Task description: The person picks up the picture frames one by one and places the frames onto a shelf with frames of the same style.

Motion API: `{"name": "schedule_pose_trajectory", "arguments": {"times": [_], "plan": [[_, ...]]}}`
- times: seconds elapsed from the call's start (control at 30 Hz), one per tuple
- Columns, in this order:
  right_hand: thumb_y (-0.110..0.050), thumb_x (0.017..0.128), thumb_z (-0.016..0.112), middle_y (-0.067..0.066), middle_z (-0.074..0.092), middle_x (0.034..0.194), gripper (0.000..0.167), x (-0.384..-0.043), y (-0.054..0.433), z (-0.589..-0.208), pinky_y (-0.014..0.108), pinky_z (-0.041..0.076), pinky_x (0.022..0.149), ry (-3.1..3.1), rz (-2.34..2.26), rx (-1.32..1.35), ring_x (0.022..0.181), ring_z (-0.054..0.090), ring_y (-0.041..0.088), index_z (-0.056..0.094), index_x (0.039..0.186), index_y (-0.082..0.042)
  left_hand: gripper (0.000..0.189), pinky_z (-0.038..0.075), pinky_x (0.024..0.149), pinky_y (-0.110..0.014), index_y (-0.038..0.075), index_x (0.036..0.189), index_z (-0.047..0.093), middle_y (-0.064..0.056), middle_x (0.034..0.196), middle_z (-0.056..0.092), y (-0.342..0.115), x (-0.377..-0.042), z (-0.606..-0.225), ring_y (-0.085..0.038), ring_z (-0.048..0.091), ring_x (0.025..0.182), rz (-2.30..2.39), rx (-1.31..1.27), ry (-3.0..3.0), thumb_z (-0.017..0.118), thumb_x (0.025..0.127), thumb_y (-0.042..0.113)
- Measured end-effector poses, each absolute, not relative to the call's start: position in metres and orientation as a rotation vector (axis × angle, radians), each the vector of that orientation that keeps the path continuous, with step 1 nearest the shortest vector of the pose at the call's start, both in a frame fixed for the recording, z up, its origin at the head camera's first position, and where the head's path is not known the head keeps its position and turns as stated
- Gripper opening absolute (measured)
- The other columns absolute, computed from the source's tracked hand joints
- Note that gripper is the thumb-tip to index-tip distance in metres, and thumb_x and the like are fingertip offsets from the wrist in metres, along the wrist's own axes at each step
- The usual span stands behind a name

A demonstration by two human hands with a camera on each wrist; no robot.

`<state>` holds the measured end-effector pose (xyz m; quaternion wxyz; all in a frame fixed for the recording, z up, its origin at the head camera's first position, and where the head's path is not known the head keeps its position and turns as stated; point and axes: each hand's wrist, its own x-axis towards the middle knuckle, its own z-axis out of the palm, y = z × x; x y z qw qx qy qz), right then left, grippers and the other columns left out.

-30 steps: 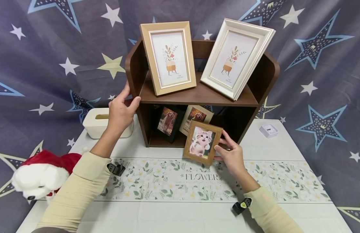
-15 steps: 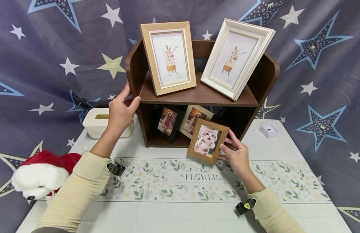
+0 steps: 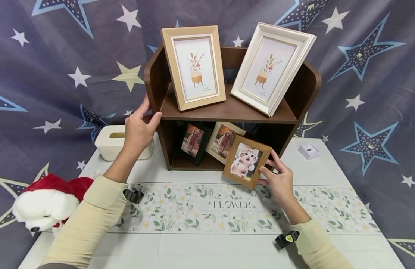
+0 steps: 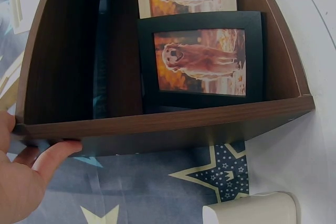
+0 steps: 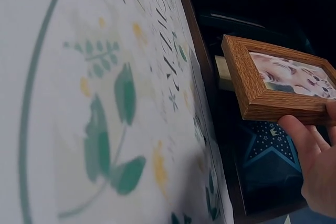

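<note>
My left hand (image 3: 139, 129) holds the left side panel of a dark brown two-tier shelf (image 3: 229, 109), thumb at its front edge and fingers along the outside. In front of the lower compartment, my right hand (image 3: 279, 179) grips a brown wooden picture frame (image 3: 265, 158) by its right side. That frame shows a kitten picture and tilts clockwise in the head view. Behind it, a beige picture frame (image 3: 212, 145) leans inside the compartment, partly covered. To its left a black picture frame (image 4: 205, 20) stands, also with a dog photo.
Two larger frames, one tan (image 3: 180, 71) and one white (image 3: 242, 63), stand on the upper tier. A tissue box (image 3: 105, 149) and plush dog (image 3: 43, 209) are left; a small clock (image 3: 309, 151) is right. A floral runner (image 3: 180, 209) crosses the white table (image 3: 180, 248).
My right hand has moved right with the brown wooden picture frame, uncovering more of the beige frame. My left hand has stayed on the shelf.
</note>
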<state>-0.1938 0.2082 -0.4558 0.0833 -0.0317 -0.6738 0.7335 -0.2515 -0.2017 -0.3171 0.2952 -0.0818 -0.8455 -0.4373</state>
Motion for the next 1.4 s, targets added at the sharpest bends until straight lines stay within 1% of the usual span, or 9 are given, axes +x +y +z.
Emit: {"name": "schedule_pose_trajectory", "arguments": {"times": [0.17,0.33,0.67,1.03,1.4], "plan": [[0.007,0.093,0.067,-0.005,0.066,0.112,0.076,-0.194,0.213,-0.454,0.036,0.064,0.061,-1.984,2.178,-0.150,0.080,0.076,0.010,0.044,0.155,-0.031,0.065,0.057,0.097,-0.046,0.032,0.156,0.042,-0.011,0.142,0.063,-0.202,-0.252,-0.318,-0.028,0.069,0.115,-1.161,-0.223,-2.247,0.066,0.098,0.016],[0.008,0.092,0.066,-0.006,0.066,0.112,0.076,-0.193,0.216,-0.454,0.035,0.064,0.061,-1.971,2.161,-0.170,0.078,0.076,0.010,0.045,0.155,-0.030,0.065,0.056,0.097,-0.046,0.032,0.156,0.041,-0.011,0.142,0.063,-0.202,-0.253,-0.318,-0.028,0.069,0.116,-1.165,-0.231,-2.244,0.066,0.098,0.015],[0.006,0.092,0.068,-0.009,0.069,0.109,0.075,-0.193,0.223,-0.453,0.033,0.063,0.059,-1.961,2.118,-0.211,0.080,0.075,0.005,0.045,0.154,-0.030,0.065,0.057,0.097,-0.047,0.034,0.156,0.041,-0.010,0.142,0.063,-0.203,-0.252,-0.318,-0.028,0.069,0.116,-1.170,-0.227,-2.249,0.066,0.098,0.016],[0.006,0.092,0.068,-0.006,0.065,0.113,0.075,-0.194,0.226,-0.456,0.034,0.063,0.061,-1.951,2.082,-0.235,0.080,0.075,0.005,0.046,0.154,-0.030,0.065,0.057,0.097,-0.044,0.035,0.155,0.040,-0.008,0.144,0.062,-0.203,-0.253,-0.318,-0.027,0.069,0.116,-1.181,-0.226,-2.256,0.066,0.098,0.017],[0.009,0.090,0.067,-0.006,0.067,0.107,0.074,-0.200,0.223,-0.462,0.037,0.063,0.062,-1.874,2.039,-0.246,0.077,0.075,0.004,0.049,0.152,-0.028,0.066,0.057,0.096,-0.046,0.034,0.156,0.040,-0.010,0.143,0.062,-0.203,-0.253,-0.318,-0.029,0.069,0.116,-1.174,-0.231,-2.258,0.066,0.098,0.016]]}}
